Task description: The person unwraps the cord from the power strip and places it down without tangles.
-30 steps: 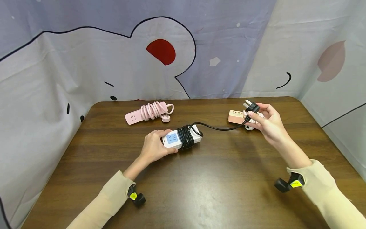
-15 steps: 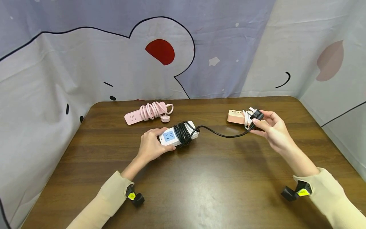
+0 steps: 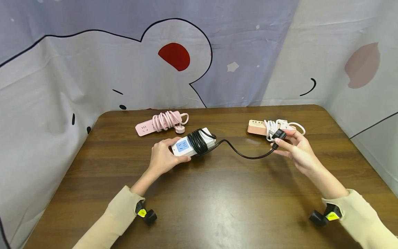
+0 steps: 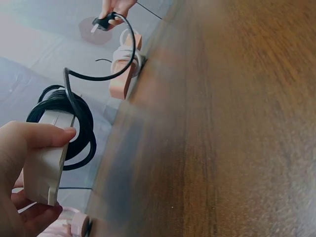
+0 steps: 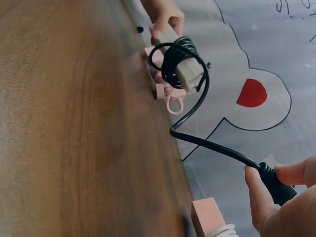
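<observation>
My left hand (image 3: 163, 156) grips one end of a white power strip (image 3: 181, 146) with a blue socket face, thumb on the near side and fingers on the far side. The left wrist view shows the strip held above the table. Black cord (image 3: 197, 141) is wound in several turns round its other end. A free length of that cord sags across to my right hand (image 3: 300, 152), which pinches the black plug (image 3: 278, 135) between thumb and fingers. In the right wrist view, the plug (image 5: 277, 186) is partly hidden by the fingers.
A pink power strip (image 3: 145, 127) wrapped in its own pink cord lies at the back left of the wooden table (image 3: 217, 200). Behind my right hand lies an orange-pink power strip (image 3: 256, 128) with white cord (image 3: 272, 127) around it. A printed curtain (image 3: 242, 52) hangs behind the table.
My right hand has moved right and lower with the plug, uncovering more of the white-corded strip. The white power strip has shifted slightly left and turned a little in my left hand.
</observation>
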A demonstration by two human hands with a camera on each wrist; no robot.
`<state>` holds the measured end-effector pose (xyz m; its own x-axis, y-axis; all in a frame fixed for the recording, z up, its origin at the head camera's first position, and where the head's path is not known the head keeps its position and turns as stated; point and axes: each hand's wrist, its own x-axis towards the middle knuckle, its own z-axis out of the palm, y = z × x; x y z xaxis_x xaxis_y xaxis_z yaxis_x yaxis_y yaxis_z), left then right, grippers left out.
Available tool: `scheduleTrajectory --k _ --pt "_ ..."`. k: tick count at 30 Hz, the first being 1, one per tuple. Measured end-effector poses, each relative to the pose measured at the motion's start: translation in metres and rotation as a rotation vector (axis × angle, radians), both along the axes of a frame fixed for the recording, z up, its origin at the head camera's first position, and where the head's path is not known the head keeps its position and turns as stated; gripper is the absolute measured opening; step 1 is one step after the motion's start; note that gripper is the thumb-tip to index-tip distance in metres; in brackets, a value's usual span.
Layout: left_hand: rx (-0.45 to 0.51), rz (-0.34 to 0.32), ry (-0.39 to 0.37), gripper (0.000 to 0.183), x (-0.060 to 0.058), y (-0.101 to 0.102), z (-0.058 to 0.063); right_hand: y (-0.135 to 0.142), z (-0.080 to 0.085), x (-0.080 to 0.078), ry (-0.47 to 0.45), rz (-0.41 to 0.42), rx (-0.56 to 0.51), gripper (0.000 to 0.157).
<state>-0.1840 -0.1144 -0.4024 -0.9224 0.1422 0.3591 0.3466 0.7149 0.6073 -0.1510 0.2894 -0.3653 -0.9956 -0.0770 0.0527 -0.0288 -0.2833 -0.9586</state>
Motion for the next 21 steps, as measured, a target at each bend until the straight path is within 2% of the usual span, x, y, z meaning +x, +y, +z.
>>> scheduleTrajectory --k 10,21 --pt "0.003 -0.017 0.015 0.070 0.0040 0.0001 0.0068 -0.0039 -0.0048 0.0021 -0.054 -0.024 0.044 0.032" --pt "-0.046 -0.107 0.074 0.068 0.0083 0.0012 0.0083 -0.0096 -0.0072 -0.0062 -0.103 -0.022 0.021 0.032"
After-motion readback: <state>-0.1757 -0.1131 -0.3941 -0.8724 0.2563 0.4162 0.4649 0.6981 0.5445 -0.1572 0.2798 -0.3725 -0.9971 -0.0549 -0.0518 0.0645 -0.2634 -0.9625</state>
